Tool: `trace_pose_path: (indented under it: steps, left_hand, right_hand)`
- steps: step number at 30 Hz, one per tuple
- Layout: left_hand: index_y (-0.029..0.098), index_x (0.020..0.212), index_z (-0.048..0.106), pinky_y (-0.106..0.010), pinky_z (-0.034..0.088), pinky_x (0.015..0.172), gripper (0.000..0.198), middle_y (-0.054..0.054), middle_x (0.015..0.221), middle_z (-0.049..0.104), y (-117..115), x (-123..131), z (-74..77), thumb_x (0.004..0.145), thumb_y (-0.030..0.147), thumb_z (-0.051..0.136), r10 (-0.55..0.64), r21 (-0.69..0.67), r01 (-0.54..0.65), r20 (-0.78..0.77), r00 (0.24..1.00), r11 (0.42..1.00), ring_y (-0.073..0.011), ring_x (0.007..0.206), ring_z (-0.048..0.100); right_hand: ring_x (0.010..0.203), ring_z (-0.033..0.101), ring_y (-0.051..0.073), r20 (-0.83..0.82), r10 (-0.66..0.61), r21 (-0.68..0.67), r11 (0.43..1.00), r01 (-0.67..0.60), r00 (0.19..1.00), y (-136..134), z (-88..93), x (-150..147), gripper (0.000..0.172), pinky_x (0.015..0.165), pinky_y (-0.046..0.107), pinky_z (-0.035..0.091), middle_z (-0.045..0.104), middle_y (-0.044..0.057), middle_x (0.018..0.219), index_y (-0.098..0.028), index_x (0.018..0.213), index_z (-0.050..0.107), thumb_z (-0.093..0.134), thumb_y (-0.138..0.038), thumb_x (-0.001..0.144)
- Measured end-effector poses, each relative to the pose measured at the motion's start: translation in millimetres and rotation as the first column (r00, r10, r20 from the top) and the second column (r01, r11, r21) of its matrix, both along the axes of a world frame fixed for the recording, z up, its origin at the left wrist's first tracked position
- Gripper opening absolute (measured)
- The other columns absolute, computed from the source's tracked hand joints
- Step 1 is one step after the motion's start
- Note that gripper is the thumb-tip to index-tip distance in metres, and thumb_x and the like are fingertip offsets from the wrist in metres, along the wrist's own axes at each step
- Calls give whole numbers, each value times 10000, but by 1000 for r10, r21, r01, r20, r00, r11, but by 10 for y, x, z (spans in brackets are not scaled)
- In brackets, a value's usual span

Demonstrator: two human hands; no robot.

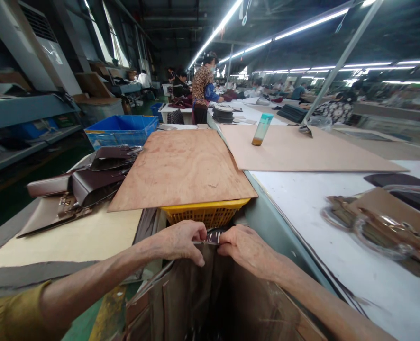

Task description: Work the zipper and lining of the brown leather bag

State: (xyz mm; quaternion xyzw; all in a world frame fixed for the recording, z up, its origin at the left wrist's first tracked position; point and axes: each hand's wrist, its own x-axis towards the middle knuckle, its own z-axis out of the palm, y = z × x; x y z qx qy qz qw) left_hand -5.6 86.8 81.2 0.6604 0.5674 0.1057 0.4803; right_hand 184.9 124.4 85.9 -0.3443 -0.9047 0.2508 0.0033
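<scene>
A brown bag [260,303] stands open in front of me, and I look down into its dark inside. My left hand [187,240] has the far rim of the bag between thumb and fingers. Just to the right, my right hand [247,248] pinches the same rim with curled fingers. In the small gap between the hands shows a dark strip with pale marks [214,237]. The bottom of the bag is in shadow, and its outer side is mostly hidden.
Beyond my hands a plywood board [188,163] lies on a yellow basket [206,213]. Brown leather bags [96,182] lie at left, near a blue bin [121,130]. On the right table are a bottle [262,129] and a tan bag [388,222]. A person [200,87] stands farther back.
</scene>
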Motion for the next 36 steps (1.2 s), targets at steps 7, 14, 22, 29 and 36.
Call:
trace_pose_path:
  steps: [7, 14, 22, 29, 36]
  left_hand:
    - [124, 700, 642, -196, 209, 429, 166, 54, 522, 432, -37, -104, -121, 576, 229, 603, 17, -81, -10, 89, 996, 997, -91, 497, 369]
    - [114, 640, 661, -206, 182, 425, 162, 55, 471, 375, -47, -104, -214, 593, 244, 577, 58, -13, -57, 119, 991, 998, -78, 465, 297]
    - [126, 638, 669, -215, 183, 436, 160, 54, 459, 387, -86, -19, -192, 580, 244, 576, 136, -11, -136, 114, 984, 991, -85, 469, 296]
    - [126, 560, 595, -226, 153, 435, 99, 69, 456, 311, -96, 14, -204, 591, 217, 570, 80, 11, -83, 171, 982, 997, -74, 467, 246]
    - [131, 590, 560, -220, 168, 448, 110, 75, 476, 355, -68, 44, -252, 580, 228, 611, 81, -51, -71, 225, 971, 996, -76, 487, 291]
  right_hand:
    - [538, 397, 80, -48, 3, -46, 999, -5, 999, 1, 38, -1, 157, 540, 207, 227, 417, -58, 502, -185, 583, 557, 511, -215, 730]
    - [559, 440, 94, -6, -5, -19, 1000, 5, 1000, -23, 52, 22, 203, 555, 216, 250, 462, -50, 505, -187, 563, 562, 499, -239, 750]
    - [794, 580, 175, 125, 21, 17, 1000, -23, 992, -43, 58, -58, 144, 619, 240, 311, 668, 0, 796, -244, 837, 653, 549, -291, 749]
    - [672, 584, 135, 85, 142, -16, 990, -141, 986, -29, 102, -197, 233, 552, 224, 298, 652, 3, 650, -190, 689, 660, 475, -274, 801]
    - [705, 590, 148, 67, 76, -81, 994, -70, 995, -29, 88, -141, 199, 590, 226, 330, 668, 1, 714, -209, 759, 676, 489, -271, 786]
